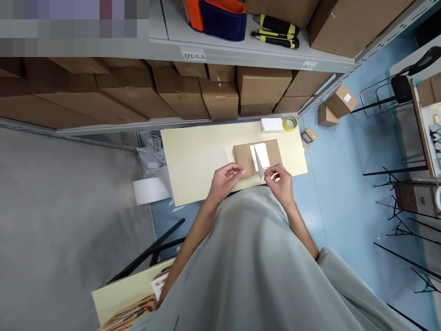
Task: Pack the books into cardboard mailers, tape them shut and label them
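Note:
A brown cardboard box [243, 154] lies on the cream tabletop [196, 161], with white label paper on its top face. My right hand [280, 184] is closed in a pinch at the lower edge of the white label [263, 154]. One narrow flap of that paper stands up from the box, folded toward me. Over the box's near left corner is my left hand [225, 181], thumb and fingers brought together. Whether anything thin is between those fingertips is too small to make out.
A small white box [271, 124] and a tape roll [290, 123] sit at the table's far right corner. Cardboard boxes [220, 99] fill the shelf beyond, with box cutters [277, 39] above. Plastic bags [151, 158] and a white roll [149, 191] are at left.

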Demonstrator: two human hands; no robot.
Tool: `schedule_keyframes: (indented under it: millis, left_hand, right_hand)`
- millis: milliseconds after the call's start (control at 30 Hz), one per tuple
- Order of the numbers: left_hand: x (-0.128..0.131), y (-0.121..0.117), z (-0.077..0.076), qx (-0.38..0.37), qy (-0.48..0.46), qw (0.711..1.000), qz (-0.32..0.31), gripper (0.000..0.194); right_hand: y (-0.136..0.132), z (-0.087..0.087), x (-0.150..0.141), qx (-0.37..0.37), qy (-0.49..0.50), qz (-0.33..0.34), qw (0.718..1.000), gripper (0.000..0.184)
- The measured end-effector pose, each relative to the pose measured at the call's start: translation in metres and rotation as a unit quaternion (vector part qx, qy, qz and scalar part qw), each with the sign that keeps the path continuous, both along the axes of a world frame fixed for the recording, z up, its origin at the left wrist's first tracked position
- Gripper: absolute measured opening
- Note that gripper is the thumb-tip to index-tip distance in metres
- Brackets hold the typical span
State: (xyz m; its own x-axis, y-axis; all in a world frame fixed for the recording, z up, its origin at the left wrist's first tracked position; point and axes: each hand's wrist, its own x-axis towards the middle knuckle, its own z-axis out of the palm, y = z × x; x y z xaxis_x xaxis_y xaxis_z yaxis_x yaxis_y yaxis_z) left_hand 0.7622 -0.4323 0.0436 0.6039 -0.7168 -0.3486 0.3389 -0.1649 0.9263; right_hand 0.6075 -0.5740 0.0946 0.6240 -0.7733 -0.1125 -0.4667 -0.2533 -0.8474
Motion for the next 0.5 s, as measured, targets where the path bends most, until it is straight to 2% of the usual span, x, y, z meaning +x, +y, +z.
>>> schedule_keyframes:
  millis: [133, 300, 500]
  left_hand:
    - [-0.008, -0.012, 0.012, -0.015, 0.016, 1.0, 0.001, 0.044]
    - [-0.021, -0.037, 0.015, -0.031, 0.045, 0.998, -0.012, 0.045]
    - [-0.035, -0.067, 0.011, -0.03, 0.054, 0.996, 0.061, 0.046]
  right_hand:
    - [-0.013, 0.002, -0.004, -0.013, -0.011, 0.014, 1.0, 0.01]
    - [-0.033, 0.006, -0.008, -0.056, -0.029, 0.05, 0.997, 0.009]
    - [-0.061, 0.007, -0.011, -0.106, -0.027, 0.108, 0.988, 0.012]
